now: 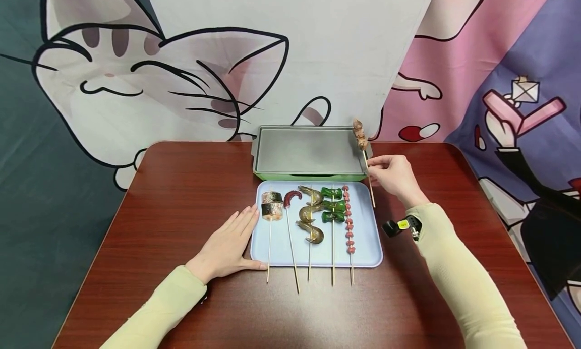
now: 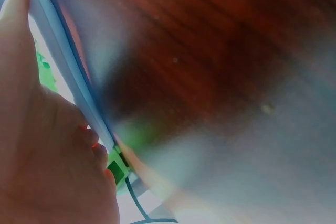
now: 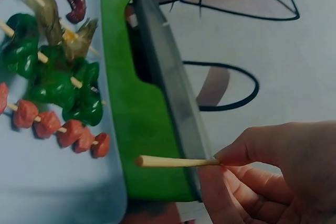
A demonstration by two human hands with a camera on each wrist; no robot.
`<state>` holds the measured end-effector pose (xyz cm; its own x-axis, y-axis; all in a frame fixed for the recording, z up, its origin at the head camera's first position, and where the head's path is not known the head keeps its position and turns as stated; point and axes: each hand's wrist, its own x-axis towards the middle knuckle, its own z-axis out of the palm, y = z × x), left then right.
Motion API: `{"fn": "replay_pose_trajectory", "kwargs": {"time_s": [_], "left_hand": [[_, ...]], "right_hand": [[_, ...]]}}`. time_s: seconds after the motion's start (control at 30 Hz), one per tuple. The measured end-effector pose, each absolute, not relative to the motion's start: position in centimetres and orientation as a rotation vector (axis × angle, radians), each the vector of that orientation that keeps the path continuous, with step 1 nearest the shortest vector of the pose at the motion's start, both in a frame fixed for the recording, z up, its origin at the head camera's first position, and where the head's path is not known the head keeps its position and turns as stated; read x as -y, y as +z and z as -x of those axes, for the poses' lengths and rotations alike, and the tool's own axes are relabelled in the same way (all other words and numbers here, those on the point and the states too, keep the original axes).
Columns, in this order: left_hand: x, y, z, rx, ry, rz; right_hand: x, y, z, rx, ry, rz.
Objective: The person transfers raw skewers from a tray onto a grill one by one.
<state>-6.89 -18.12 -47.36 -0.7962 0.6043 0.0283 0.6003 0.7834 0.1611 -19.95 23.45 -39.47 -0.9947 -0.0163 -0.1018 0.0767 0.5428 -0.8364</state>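
My right hand (image 1: 394,176) pinches the wooden stick of a meat skewer (image 1: 360,134) between thumb and fingers, at the right end of a grey griddle (image 1: 308,150) with a green base. The meat is up over the griddle's right edge; the stick's lower end (image 3: 163,161) points toward the tray side. Fingers straight, my left hand (image 1: 229,248) touches the left rim of a light blue tray (image 1: 363,260). On the tray lie a fish-like skewer (image 1: 272,206), a tentacle skewer (image 1: 291,196), a shrimp skewer (image 1: 310,214), a green pepper skewer (image 1: 333,206) and a skewer of small red pieces (image 1: 348,220).
The griddle stands directly behind the tray on a reddish-brown wooden table (image 1: 195,187). Several stick ends overhang the tray's front rim. A printed cat curtain (image 1: 181,86) hangs behind the table's back edge. A black strap device (image 1: 404,226) is on my right wrist.
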Motion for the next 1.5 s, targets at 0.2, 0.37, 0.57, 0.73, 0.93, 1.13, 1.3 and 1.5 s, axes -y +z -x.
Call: {"fn": "replay_pose_trajectory", "kwargs": {"time_s": [0.2,0.37,0.57,0.73,0.93,1.13,1.3,1.5], "left_hand": [[18.1,-47.2,6.9,-2.943,0.264,-0.996],[18.1,-47.1,6.9,-2.945,0.262,-1.001],[18.1,-47.2,6.9,-2.942,0.252,-1.000],[18.1,-47.3,6.9,-2.946,0.249,-1.003],[18.1,-47.4,6.9,-2.953,0.247,-1.011],[18.1,-47.5,6.9,-2.943,0.273,-0.981],[18.1,-47.4,6.9,-2.939,0.279,-0.976],[18.0,-47.3,6.9,-2.943,0.274,-0.982]], "right_hand": [[-23.3,-40.3,20.6,-2.610,-1.430,-0.130],[-23.1,-40.1,20.6,-2.612,-1.399,-0.146],[-23.0,-39.7,20.5,-2.604,-1.366,-0.157],[-23.1,-39.5,20.4,-2.599,-1.375,-0.167],[-23.3,-39.0,19.8,-2.675,-1.366,-0.165],[-23.5,-37.3,18.5,-2.777,-1.371,-0.114],[-23.5,-36.1,17.1,-2.813,-1.355,-0.081],[-23.5,-35.4,15.3,-2.841,-1.341,-0.024]]}}
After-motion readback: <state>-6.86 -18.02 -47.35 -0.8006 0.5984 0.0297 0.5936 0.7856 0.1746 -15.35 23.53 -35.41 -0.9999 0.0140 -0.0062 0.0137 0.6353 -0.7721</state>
